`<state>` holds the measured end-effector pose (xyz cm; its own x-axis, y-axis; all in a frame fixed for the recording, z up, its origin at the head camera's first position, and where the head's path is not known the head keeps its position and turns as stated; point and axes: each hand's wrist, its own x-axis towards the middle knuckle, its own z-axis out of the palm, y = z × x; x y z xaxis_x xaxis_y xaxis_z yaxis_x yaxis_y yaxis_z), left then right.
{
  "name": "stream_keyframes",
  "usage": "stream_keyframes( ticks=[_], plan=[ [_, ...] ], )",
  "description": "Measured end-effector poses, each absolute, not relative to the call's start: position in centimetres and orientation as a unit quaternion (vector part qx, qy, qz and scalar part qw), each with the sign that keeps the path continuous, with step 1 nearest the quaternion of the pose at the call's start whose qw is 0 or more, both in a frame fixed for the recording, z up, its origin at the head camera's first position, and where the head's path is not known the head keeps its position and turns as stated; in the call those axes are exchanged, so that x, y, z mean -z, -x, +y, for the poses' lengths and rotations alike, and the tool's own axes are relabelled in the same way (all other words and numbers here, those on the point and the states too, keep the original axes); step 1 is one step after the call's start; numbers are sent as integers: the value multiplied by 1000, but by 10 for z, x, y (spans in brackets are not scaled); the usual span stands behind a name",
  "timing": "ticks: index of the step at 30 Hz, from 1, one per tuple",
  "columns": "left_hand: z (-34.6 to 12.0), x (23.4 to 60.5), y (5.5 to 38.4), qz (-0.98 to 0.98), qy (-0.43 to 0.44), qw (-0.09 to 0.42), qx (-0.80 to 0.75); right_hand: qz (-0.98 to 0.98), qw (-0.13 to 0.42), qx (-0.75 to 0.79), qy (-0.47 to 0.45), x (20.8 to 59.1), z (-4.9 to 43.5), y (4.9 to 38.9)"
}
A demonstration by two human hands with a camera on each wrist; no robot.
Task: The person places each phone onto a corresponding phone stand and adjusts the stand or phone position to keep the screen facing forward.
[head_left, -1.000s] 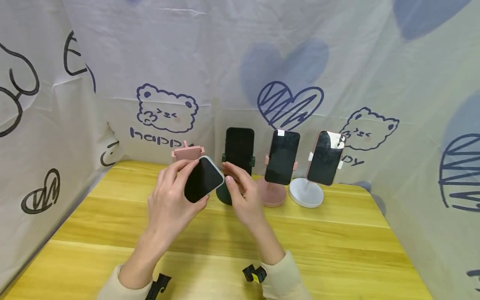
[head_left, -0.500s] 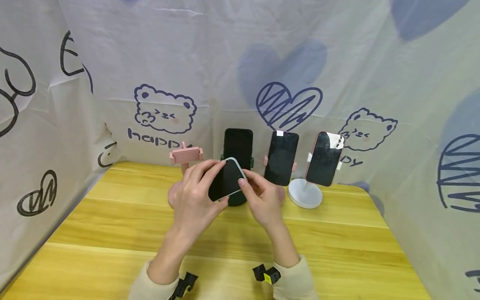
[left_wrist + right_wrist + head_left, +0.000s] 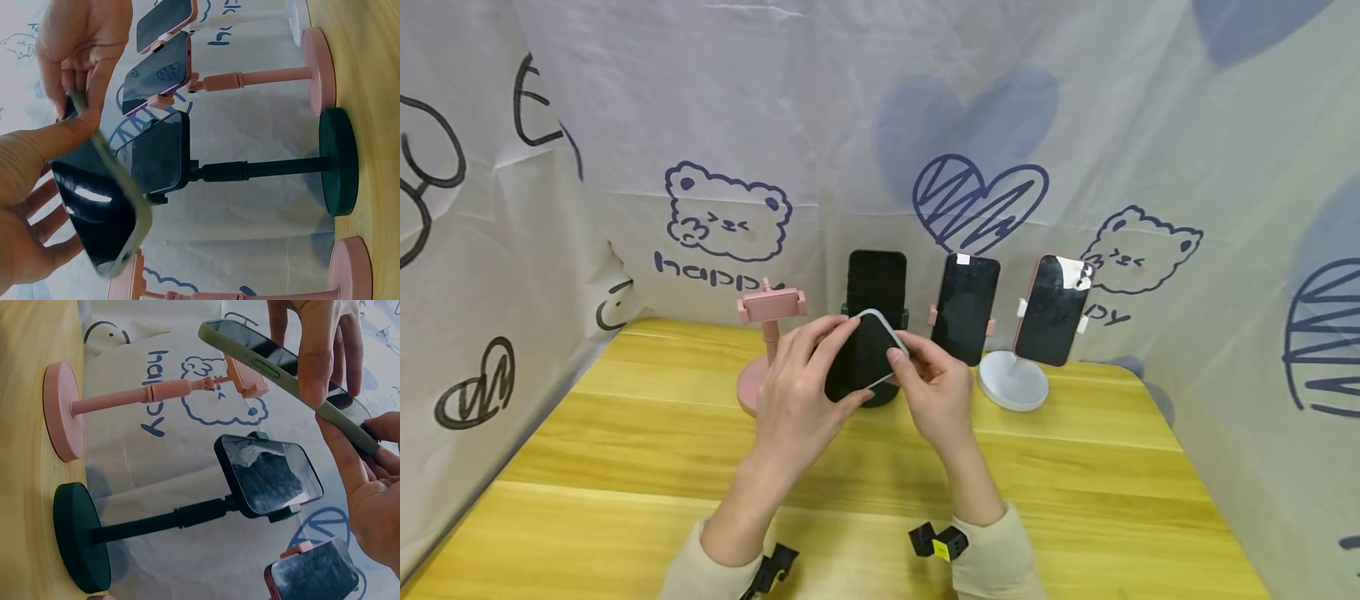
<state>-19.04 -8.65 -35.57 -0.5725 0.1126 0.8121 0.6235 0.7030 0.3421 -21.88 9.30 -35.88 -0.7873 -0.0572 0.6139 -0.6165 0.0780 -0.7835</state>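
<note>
Both hands hold a smartphone (image 3: 859, 364) in a pale green case, raised over the table and tilted. My left hand (image 3: 796, 379) grips it by its long edges, fingers along the upper side and thumb along the lower. At the other end my right hand (image 3: 942, 396) pinches the phone's corner, its thumb on the front and its fingers behind. The left wrist view shows the dark glossy screen (image 3: 94, 194). A side button on the case (image 3: 267, 369) appears in the right wrist view. The phone's back is hidden.
A pink phone stand (image 3: 771, 306) with nothing in its clamp stands at left. Rightward follow a dark green stand (image 3: 81, 537), another pink stand (image 3: 320, 72) and a white stand (image 3: 1012, 382), each clamping a phone. A printed cloth (image 3: 850, 125) hangs behind the wooden table (image 3: 1075, 475).
Both hands and the phone have moved right, uncovering the left pink stand. The right hand's fingers have closed onto the phone's corner. Over the last half second the shift is slight.
</note>
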Motion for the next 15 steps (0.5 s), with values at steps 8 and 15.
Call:
stream_keyframes(
  ticks=[8,15],
  plan=[
    [-101,351,191,-804,232,365,406,-705,209,-627,-258,357,104,222],
    [-112,351,192,-826,213,250,459,-732,190,-587,-289,356,113,221]
  ],
)
